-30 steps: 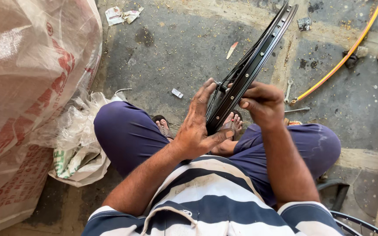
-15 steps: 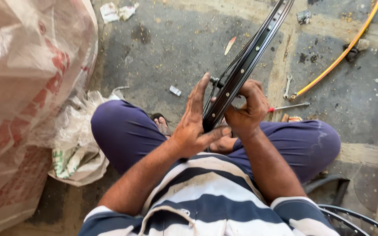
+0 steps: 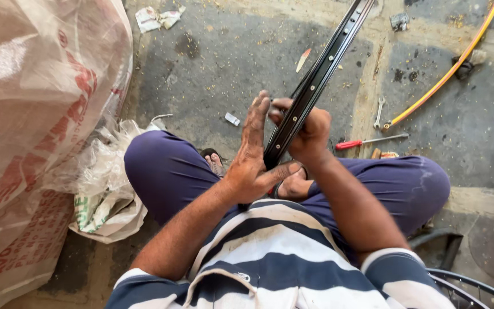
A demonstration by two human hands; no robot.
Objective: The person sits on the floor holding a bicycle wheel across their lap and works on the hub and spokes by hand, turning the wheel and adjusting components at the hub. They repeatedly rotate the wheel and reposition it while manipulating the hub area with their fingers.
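I sit cross-legged on a concrete floor with a black bicycle wheel rim (image 3: 327, 63) standing on edge between my knees, running up and away to the top of the view. My left hand (image 3: 254, 154) lies flat against the rim's left side, fingers straight, thumb hooked under its lower end. My right hand (image 3: 307, 131) is closed around the rim from the right, fingers wrapped over its inner channel. The rim has a row of spoke holes along its middle.
A large woven sack (image 3: 30, 131) and a crumpled plastic bag (image 3: 107, 194) crowd the left. On the floor to the right lie a red-handled screwdriver (image 3: 367, 142), a small spanner (image 3: 379, 110) and a yellow hose (image 3: 447, 68). Another rim (image 3: 475, 289) shows at bottom right.
The rim has swung more upright and nearer to me. My right hand moved from its top edge to wrap around it, and my left hand opened flat against its side.
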